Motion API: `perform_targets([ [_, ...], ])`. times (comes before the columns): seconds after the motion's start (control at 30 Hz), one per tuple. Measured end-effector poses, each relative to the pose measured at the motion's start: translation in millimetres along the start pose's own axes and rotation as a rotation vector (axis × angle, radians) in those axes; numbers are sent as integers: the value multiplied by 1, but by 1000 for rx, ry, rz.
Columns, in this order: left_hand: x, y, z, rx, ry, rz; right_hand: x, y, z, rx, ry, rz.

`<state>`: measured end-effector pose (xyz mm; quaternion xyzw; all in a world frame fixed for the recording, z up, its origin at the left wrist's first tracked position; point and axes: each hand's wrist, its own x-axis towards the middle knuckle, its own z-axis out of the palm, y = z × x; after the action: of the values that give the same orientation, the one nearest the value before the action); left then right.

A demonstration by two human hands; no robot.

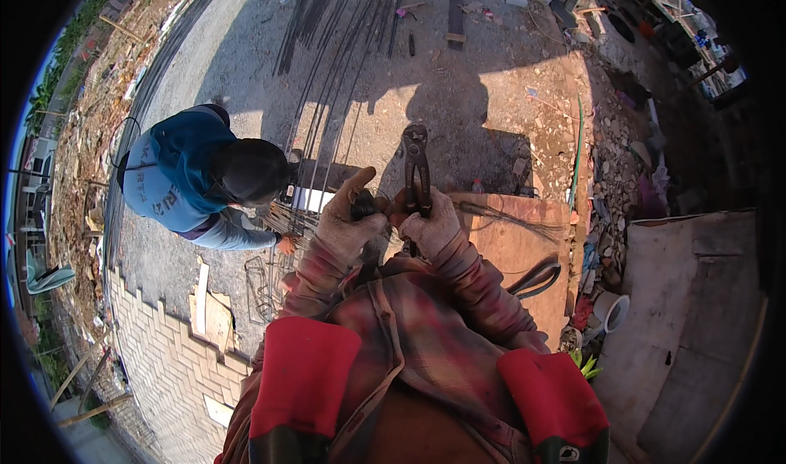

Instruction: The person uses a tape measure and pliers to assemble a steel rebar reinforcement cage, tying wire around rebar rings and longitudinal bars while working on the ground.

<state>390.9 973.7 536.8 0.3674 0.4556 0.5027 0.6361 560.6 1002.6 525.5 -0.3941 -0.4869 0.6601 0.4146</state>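
Note:
In front of my chest both hands are raised close together, in pale, soiled gloves. My right hand [432, 223] is wrapped round the handles of dark metal pincers [416, 157], whose jaws point up and away from me. My left hand [344, 218] grips a small dark bundle [363, 205] that looks like coiled tie wire. The fingers cover part of it. Both hands are off the ground, apart from the long steel bars [332, 96] lying beyond them.
At the left a co-worker in a blue top [176, 165] bends down, one hand [286, 244] at some thin rods. A brown board [524, 239] with loose wire [512, 218] lies to the right. Block paving [168, 345] spreads at lower left; rubble [602, 169] lines the right side.

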Motion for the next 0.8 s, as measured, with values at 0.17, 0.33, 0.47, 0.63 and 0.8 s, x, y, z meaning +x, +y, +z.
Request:
perform_targets([
  [0.17,-1,-7,-5,84,23,39,-2,4,2,-10,-5,22],
  [0.33,-3,-12,-4,212,46,58,-1,2,-1,-104,13,-1],
  [0.47,-4,-13,1,250,66,24,0,3,1,-96,41,63],
  [0.63,-5,-24,-5,378,39,48,0,12,-3,-131,-50,172],
  [0.8,-9,-21,-6,56,45,-8,-4,23,-2,352,78,371],
])
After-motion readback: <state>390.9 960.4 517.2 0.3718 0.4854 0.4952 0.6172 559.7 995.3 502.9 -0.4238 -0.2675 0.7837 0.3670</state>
